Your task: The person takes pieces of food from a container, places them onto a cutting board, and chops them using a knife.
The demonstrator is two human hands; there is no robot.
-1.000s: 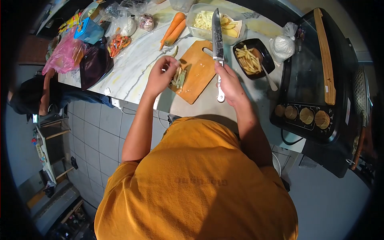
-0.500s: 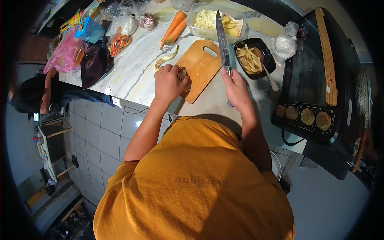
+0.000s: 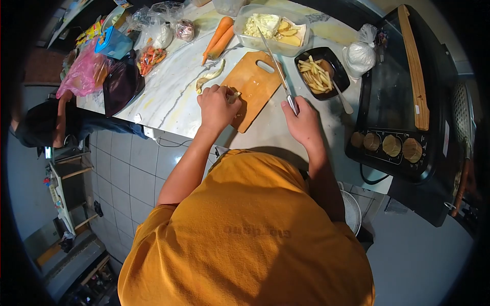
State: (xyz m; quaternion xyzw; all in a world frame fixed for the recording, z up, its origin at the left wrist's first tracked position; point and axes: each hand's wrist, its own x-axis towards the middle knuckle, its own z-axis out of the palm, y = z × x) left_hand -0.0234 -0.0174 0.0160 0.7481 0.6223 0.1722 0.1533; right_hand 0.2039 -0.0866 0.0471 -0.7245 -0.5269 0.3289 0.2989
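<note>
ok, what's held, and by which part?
Knife, by its handle, in the right grip. Left grip curls over a pale piece; whether it's held can't be told.

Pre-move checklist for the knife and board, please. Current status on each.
1. Knife held by the handle: ok, in the right grip, blade pointing away from the body.
2. Left grip clear of the blade: ok, they are apart.
3. Blade over the food: not ok, the blade is by the right side of the board, while the pale food is at the left grip.
4. Food held firmly: cannot tell, the left grip hides most of it.
5. Bowl off the board: ok, it stands apart to the right.
</note>
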